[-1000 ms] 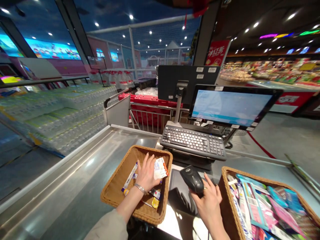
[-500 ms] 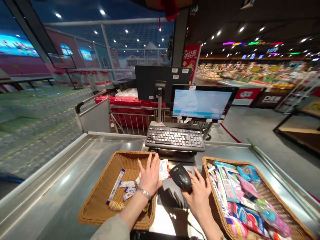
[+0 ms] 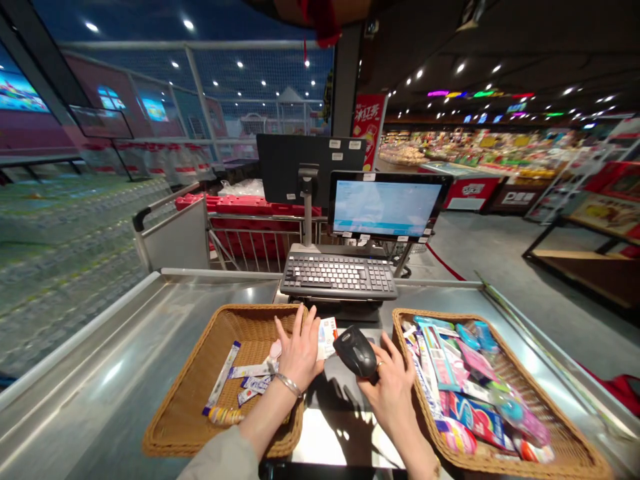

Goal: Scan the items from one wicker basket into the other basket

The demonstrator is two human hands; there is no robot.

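Above the right rim of the left wicker basket (image 3: 183,393), my left hand (image 3: 299,350) grips a small white packet (image 3: 327,335) with red on its edge. The packet sticks out on the thumb side; part of it is behind the hand. My right hand (image 3: 393,383) is closed around a black handheld barcode scanner (image 3: 355,351), whose head points at the packet. In the left basket lie several slim wrapped sticks (image 3: 221,378) and a yellow tube-shaped roll (image 3: 225,416). Right of my right hand stands another wicker basket (image 3: 565,407), filled with mixed packaged goods.
Behind the hands, a keyboard (image 3: 340,275) sits below a lit screen (image 3: 385,207), with a second monitor (image 3: 280,167) seen from the back. The metal counter (image 3: 120,373) has a raised edge. Beyond it is a shopping cart (image 3: 173,233).
The view has shifted slightly, so the baskets and screens appear a little further left. Both hands keep nearly the same pose, packet and scanner still held close together.
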